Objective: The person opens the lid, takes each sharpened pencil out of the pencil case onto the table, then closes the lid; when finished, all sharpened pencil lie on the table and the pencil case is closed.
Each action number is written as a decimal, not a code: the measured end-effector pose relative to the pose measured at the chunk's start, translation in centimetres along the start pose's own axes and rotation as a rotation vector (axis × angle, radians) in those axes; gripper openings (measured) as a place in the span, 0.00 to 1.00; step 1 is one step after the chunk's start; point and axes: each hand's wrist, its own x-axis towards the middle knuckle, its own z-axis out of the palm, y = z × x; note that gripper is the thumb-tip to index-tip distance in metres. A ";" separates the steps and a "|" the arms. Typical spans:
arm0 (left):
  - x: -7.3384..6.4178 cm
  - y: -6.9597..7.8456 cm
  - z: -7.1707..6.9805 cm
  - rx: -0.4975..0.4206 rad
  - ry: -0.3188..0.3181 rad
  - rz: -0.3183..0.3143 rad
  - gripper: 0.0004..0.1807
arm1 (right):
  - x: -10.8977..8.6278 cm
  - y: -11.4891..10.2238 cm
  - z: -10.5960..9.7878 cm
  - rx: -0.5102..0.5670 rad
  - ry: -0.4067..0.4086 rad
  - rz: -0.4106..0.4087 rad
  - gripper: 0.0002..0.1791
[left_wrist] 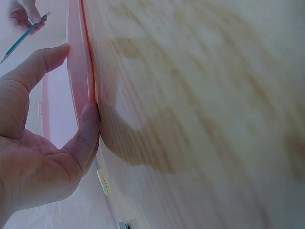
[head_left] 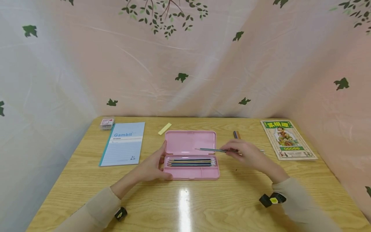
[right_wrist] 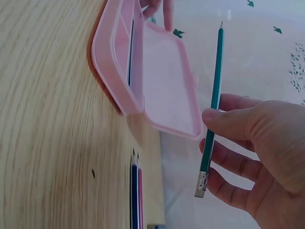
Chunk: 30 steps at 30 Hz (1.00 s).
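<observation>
A pink pencil case point(head_left: 185, 174) lies on the table with its lid point(head_left: 189, 141) folded back. Several pencils point(head_left: 191, 162) fill its rear compartment, points to the left. My left hand point(head_left: 152, 166) holds the left end of the case, thumb at the front corner and fingers near the hinge. With thumb and fingers my right hand point(right_wrist: 262, 143) pinches a green pencil point(right_wrist: 214, 90), its tip free and its eraser end low in the right wrist view. In the head view that pencil hangs over the lid's right part, point to the left.
Two pencils point(right_wrist: 134, 191) lie right of the case. Behind my right hand is a blue-and-brown bar point(head_left: 237, 134). A yellow strip point(head_left: 164, 129) lies behind the case. Left stand a notebook point(head_left: 123, 148) and a small box point(head_left: 107, 124); a booklet point(head_left: 285, 138) lies at right.
</observation>
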 end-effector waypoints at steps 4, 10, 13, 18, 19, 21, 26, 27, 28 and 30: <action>0.0 -0.1 0.0 0.009 0.002 0.001 0.73 | -0.9 1.0 -0.8 -0.006 0.006 0.026 0.16; -0.1 0.0 0.0 0.013 0.001 0.000 0.74 | -2.5 2.5 -1.8 -0.041 0.025 0.051 0.17; 0.0 0.0 0.0 0.011 0.001 -0.002 0.74 | -3.4 3.3 -2.2 -0.057 0.035 0.036 0.17; 0.0 -0.1 0.0 0.001 -0.002 0.004 0.74 | -4.8 4.4 -2.6 -0.110 0.049 0.029 0.17; 0.0 -0.1 0.0 0.001 -0.002 0.004 0.74 | -5.0 4.6 -2.7 -0.124 0.052 0.026 0.17; 0.0 -0.1 -0.1 0.000 -0.003 0.007 0.74 | -5.4 4.8 -2.8 -0.146 0.050 0.027 0.17; 0.0 -0.1 -0.1 0.008 -0.001 0.007 0.73 | -6.3 5.6 -2.8 -0.178 0.033 0.018 0.18; 0.0 -0.1 -0.1 0.009 -0.002 0.006 0.73 | -6.5 5.8 -2.8 -0.181 0.031 0.015 0.18; -0.1 -0.1 -0.1 0.011 -0.001 0.004 0.73 | -6.6 6.0 -2.8 -0.185 0.031 0.011 0.18; -0.1 -0.2 -0.1 0.013 -0.002 0.000 0.74 | -7.0 6.4 -2.6 -0.192 0.029 0.009 0.18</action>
